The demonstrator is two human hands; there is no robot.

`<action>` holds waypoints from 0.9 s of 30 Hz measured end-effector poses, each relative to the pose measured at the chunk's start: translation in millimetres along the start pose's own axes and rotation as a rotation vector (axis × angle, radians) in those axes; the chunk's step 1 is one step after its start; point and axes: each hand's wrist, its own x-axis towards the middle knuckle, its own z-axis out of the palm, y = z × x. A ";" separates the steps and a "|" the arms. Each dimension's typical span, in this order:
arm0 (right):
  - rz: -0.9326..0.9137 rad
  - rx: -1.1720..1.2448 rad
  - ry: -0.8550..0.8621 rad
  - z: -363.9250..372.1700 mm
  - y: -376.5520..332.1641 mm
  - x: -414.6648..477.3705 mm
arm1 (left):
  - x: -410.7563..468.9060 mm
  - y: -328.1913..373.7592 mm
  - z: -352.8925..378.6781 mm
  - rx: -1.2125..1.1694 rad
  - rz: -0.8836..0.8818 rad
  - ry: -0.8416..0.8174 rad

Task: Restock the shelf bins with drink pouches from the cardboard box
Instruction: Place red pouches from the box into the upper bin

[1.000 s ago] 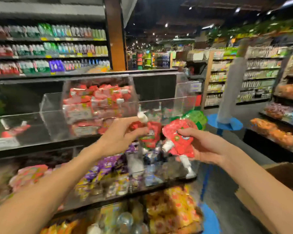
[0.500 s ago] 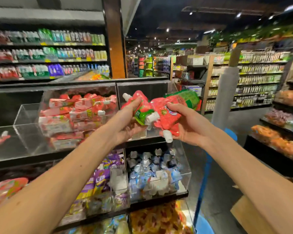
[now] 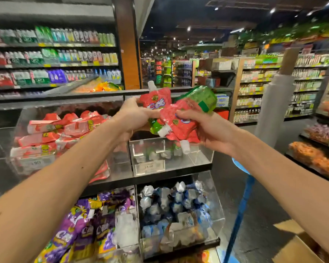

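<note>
**Inspector:** Surroundings, from the left?

**Assistant:** On the upper shelf, a clear bin (image 3: 34, 165) heaped with red pouches lying flat. Below it, a bin of purple pouches (image 3: 84, 230). Both sit left of the hands; the left forearm crosses in front of them.

**Inspector:** Left hand?

**Assistant:** The left hand (image 3: 135, 115) grasps the lower end of a red drink pouch (image 3: 157, 100). The pouch stands near upright, long axis vertical, white cap (image 3: 151, 85) on top.

**Inspector:** Beneath it?

**Assistant:** A clear end bin (image 3: 199, 152) with a price label (image 3: 149, 166) on its front. A few pouches show blurred through the wall. The held pouches hang above its open top and hide its back edge. One shelf down are blue-and-silver packs (image 3: 175, 207).

**Inspector:** Right hand?

**Assistant:** The right hand (image 3: 209, 130) clutches a bundle of red pouches (image 3: 180, 120), touching the left hand's pouch. Their long axes slant, caps pointing down and left. A green pouch (image 3: 202, 97) juts up to the right behind them.

**Inspector:** Far right?

**Assistant:** A blue pole (image 3: 239, 209) stands beside the shelf end. The cardboard box (image 3: 296, 247) sits in the lower corner, well apart from the hands.
</note>
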 end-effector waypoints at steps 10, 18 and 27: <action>-0.330 -0.287 0.009 -74.4 -6.2 92.5 | 78.0 -36.6 11.8 0.627 0.170 0.155; -0.462 -0.086 -0.058 -80.1 -3.6 150.6 | 116.7 -65.4 19.7 1.279 -0.064 -0.124; -0.403 -0.054 -0.082 -84.8 17.8 157.9 | 136.4 -90.8 27.9 1.422 -0.467 -0.504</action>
